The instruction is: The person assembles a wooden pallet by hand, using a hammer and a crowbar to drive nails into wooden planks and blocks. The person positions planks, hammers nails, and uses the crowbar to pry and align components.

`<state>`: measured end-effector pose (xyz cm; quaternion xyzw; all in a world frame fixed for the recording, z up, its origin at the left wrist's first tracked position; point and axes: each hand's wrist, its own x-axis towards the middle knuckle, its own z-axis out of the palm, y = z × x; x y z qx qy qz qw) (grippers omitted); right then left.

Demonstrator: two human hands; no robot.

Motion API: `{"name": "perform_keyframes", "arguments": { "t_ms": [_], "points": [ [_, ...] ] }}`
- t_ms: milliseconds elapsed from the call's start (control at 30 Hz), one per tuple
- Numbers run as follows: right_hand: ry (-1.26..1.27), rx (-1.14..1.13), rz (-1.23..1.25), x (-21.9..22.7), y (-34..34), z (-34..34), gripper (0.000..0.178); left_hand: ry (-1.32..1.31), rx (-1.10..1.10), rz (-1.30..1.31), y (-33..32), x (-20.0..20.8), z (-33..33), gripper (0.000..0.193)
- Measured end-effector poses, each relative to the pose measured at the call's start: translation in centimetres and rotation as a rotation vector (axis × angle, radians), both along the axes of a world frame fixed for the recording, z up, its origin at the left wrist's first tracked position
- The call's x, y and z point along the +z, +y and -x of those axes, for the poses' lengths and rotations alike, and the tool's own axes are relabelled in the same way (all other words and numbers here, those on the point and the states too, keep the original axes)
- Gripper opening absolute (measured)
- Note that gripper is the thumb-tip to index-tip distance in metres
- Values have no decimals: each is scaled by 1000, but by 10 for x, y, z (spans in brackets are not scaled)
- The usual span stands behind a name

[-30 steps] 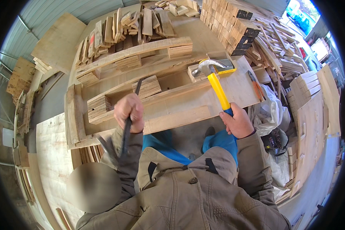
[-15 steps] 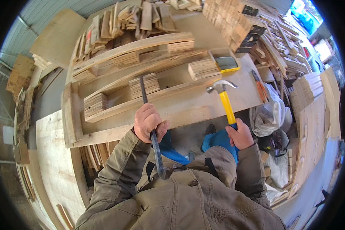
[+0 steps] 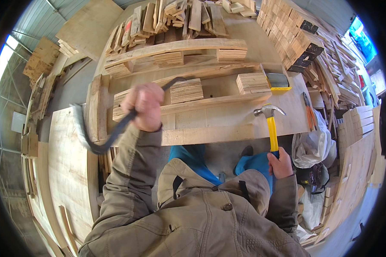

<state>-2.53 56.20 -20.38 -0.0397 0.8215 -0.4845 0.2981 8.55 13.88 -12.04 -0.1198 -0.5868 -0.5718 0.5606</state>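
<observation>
My left hand (image 3: 143, 106) is wrapped around a dark pry bar (image 3: 111, 139), whose curved end at the lower left is smeared by motion. The bar's other end reaches over a wooden frame (image 3: 221, 102) on the table, beside its middle block (image 3: 186, 91). In my right hand (image 3: 281, 163) is a claw hammer (image 3: 272, 128) with a yellow and dark blue handle, held head up near the table's front edge. A left block is partly hidden behind my left hand, and a right block (image 3: 252, 83) sits inside the frame.
Behind lies a second block-and-board piece (image 3: 180, 47), with a heap of loose boards (image 3: 171, 19) beyond it. A yellow-edged tray (image 3: 279, 81) and orange-handled pliers (image 3: 309, 111) lie at the right. White sacks (image 3: 313, 145) and stacked timber (image 3: 289, 34) stand farther right.
My left hand has moved left and up, swinging the pry bar from steep to slanting, its hooked end now at the left. The view has shifted; my right hand still holds the hammer.
</observation>
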Motion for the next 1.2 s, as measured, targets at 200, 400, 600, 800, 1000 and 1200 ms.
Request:
{"name": "perform_keyframes", "arguments": {
  "t_ms": [200,400,600,800,1000,1200],
  "points": [
    [-16,-34,9,-5,0,-1,16,-10,-19,-83,-55,59,-47,43],
    [-44,-46,46,-8,0,-2,16,-98,149,-31,-102,73,-90,45],
    [-36,-50,24,-6,-3,-3,15,-187,193,-48,-127,61,-117,45],
    [-33,-48,21,-5,-5,-4,15,-194,173,-68,-136,52,-123,45],
    [-33,-53,8,-5,-6,-5,16,-180,177,-45,-138,50,-121,44],
    [-33,-55,12,-5,-7,-6,17,-193,145,-41,-140,47,-119,43]
  ]
}}
